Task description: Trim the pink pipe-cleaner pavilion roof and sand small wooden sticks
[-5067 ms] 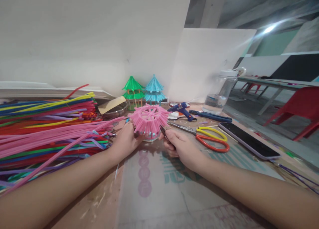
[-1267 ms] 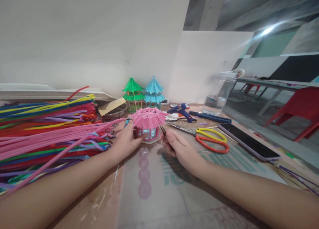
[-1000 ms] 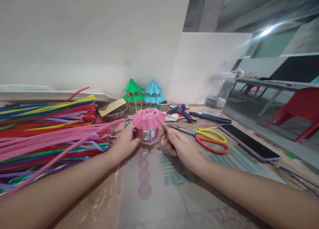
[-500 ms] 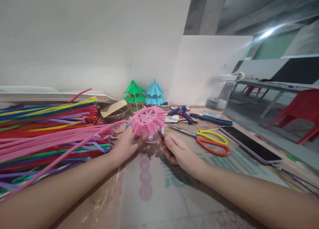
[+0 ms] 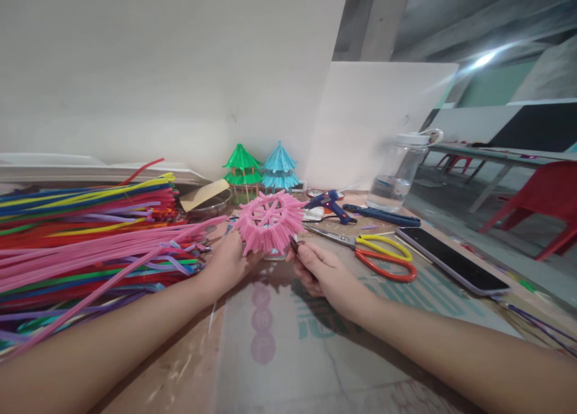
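Far left of the table there's a big heap of pipe cleaners (image 5: 85, 234) in all colours, long axes running roughly left to right, with the pink ones fanning toward the middle.

The left hand (image 5: 228, 261) is curled around the lower left side of the pink pipe-cleaner roof (image 5: 269, 220), gripping it from underneath. The roof is tipped so its spoked top faces the camera, and its fringe hangs over the fingertips. So the piece sits just above and to the right of that hand, touching it.

The right hand (image 5: 320, 270) is clenched on a small pair of pliers (image 5: 294, 246), with the dark tip pointing up and left, right at the lower right edge of the fringe. Can't tell if the tip is actually biting a strand or just beside it. Both hands are close, but the left one carries the piece; the roof lies up and left of the right hand.

Behind it stand a green pagoda (image 5: 242, 169) and a blue pagoda (image 5: 279, 167). Further right: a glue gun (image 5: 330, 202), the yellow and orange scissors (image 5: 378, 255), a water bottle (image 5: 400, 172) and a phone (image 5: 453, 259).
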A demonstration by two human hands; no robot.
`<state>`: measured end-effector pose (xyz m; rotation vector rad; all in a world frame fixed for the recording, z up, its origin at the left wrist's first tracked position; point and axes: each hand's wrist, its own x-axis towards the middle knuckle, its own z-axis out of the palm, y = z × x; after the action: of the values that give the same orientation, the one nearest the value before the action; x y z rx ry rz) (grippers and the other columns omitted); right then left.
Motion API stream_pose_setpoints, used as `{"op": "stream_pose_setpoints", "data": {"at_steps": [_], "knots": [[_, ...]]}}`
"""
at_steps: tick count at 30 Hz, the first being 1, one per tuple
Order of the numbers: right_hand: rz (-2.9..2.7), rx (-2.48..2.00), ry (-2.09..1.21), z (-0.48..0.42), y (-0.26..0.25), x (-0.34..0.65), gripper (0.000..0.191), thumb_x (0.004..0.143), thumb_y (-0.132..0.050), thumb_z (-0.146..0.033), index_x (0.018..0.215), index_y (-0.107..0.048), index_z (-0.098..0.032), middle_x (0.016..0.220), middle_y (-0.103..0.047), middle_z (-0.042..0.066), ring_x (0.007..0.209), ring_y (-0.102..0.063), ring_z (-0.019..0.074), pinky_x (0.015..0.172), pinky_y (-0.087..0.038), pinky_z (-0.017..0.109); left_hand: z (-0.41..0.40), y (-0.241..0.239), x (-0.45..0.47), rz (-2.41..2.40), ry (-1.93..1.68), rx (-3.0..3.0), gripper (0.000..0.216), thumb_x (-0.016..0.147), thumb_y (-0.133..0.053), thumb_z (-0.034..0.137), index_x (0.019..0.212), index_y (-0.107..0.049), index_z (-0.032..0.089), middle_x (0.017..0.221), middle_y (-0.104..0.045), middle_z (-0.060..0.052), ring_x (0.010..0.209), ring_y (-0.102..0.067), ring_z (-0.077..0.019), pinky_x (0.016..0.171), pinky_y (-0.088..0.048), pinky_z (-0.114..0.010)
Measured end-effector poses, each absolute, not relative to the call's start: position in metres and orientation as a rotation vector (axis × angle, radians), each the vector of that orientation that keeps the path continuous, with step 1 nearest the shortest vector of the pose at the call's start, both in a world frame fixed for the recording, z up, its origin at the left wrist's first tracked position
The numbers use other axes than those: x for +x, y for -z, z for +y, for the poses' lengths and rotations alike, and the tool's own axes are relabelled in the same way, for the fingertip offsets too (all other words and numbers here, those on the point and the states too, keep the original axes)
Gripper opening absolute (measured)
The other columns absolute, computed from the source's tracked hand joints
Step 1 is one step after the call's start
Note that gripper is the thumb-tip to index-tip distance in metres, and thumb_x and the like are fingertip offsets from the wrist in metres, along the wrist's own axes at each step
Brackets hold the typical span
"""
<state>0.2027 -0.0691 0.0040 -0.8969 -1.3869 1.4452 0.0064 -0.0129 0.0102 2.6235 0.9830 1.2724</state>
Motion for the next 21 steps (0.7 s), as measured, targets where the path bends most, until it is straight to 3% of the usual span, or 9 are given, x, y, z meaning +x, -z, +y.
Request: {"op": "stream_pose_setpoints", "data": {"at_steps": [11,21], "knots": [[-1.385,-0.909,-1.465,-0.0696,-0.0045,0.2028,0.054,0.072,-0.062,-0.071,0.084,-0.051,-0.019,0.052,-0.033,-0.01,0.042,-0.023,0.0051,0.038,-0.012,0.019,-0.013,-0.0113,0.0077,0.955,-1.253,2.677,0.017,0.089,-0.05,0.027,0.098,-0.062,0.018,0.11,-0.07,-0.011,0.106,-0.063,-0.028,0.09,-0.052,-0.041],[-1.347,-0.912,-1.482,-0.0702,-0.005,0.2012,0.052,0.07,-0.064,-0.069,0.083,-0.05,-0.02,0.05,-0.035,-0.011,0.04,-0.022,0.0041,0.037,-0.012,0.019,-0.0115,-0.0094,0.0067,0.986,-1.283,2.689,0.017,0.088,-0.052,0.031,0.093,-0.061,0.017,0.107,-0.068,-0.014,0.108,-0.062,-0.0305,0.095,-0.05,-0.045]]}}
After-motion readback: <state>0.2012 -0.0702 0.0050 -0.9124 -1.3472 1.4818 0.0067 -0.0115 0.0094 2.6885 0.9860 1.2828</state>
